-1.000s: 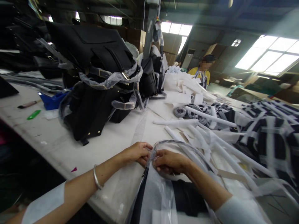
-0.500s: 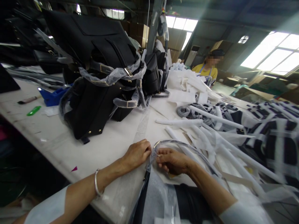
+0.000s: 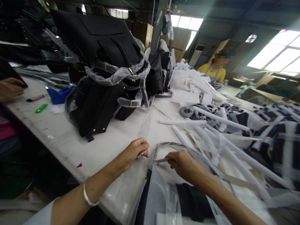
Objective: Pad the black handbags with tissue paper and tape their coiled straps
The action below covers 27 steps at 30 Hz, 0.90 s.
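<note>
My left hand (image 3: 134, 150) rests on the white table (image 3: 103, 147) with its fingers curled shut, pinching the end of a clear plastic strip. My right hand (image 3: 182, 162) is closed in a pinch on a thin flat strip (image 3: 161, 160) next to a plastic-wrapped bag handle (image 3: 174, 146). The handle arches up from a black bag in clear plastic film (image 3: 164, 200) lying at the table's near edge, right below both hands. A silver bangle (image 3: 87, 197) circles my left wrist.
Black bags wrapped in plastic (image 3: 105, 78) are piled at the back left. White paper rolls (image 3: 211, 137) and black-and-white striped bags (image 3: 272, 137) crowd the right. Another person's hand (image 3: 9, 89) is at the left edge; a person in yellow (image 3: 217, 72) sits far off.
My hands have drawn apart: the left slid slightly left, the right pulled a thin strip away to the right. The view shifted, bringing another person's hand in at the left.
</note>
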Each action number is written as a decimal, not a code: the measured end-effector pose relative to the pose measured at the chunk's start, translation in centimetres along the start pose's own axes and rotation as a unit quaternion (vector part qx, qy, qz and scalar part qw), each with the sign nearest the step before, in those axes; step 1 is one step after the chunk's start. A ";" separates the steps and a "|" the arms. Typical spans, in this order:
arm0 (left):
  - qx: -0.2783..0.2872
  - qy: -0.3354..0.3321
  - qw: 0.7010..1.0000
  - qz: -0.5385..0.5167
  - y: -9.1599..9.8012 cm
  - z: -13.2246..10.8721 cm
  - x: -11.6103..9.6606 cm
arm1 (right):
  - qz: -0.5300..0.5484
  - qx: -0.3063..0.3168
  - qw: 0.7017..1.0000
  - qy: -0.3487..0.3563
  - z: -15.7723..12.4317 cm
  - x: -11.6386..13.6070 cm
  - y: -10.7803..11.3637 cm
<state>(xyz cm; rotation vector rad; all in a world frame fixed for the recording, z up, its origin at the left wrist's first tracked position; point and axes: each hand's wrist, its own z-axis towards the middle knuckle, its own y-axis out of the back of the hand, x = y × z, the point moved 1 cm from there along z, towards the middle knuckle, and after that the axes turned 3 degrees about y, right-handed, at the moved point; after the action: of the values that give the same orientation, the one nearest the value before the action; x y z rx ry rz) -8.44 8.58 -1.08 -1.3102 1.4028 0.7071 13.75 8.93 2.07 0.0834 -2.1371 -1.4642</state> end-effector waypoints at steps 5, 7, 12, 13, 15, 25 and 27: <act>-0.034 -0.005 0.999 0.000 0.2 -0.2 0.9 | 0.339 -0.009 0.939 -0.060 0.3 0.8 -0.4; -0.047 -0.001 0.999 -0.018 0.1 -0.1 1.3 | 0.479 0.002 0.876 -0.061 0.8 1.5 -1.2; -0.069 -0.007 0.995 -0.067 0.0 0.3 1.4 | 0.541 0.046 0.839 -0.036 2.9 3.3 -3.1; -0.072 -0.012 0.995 -0.065 0.0 0.4 1.2 | 0.520 0.044 0.853 -0.033 3.3 3.6 -3.4; -0.078 -0.030 0.996 -0.032 0.0 0.3 0.9 | 0.488 0.018 0.872 -0.035 3.9 4.0 -3.7; -0.091 -0.099 0.974 0.180 -1.6 -3.3 1.4 | 0.545 -0.064 0.829 -0.106 4.6 3.2 -4.2; -0.110 -0.041 0.980 0.160 -1.3 -3.0 1.7 | 0.564 -0.059 0.818 -0.094 4.4 3.1 -4.2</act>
<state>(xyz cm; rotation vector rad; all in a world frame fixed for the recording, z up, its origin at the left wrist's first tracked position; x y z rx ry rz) -7.89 4.99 -1.49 -1.2185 1.5170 1.1473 8.05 9.83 -1.56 -1.2069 -1.6289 -0.8420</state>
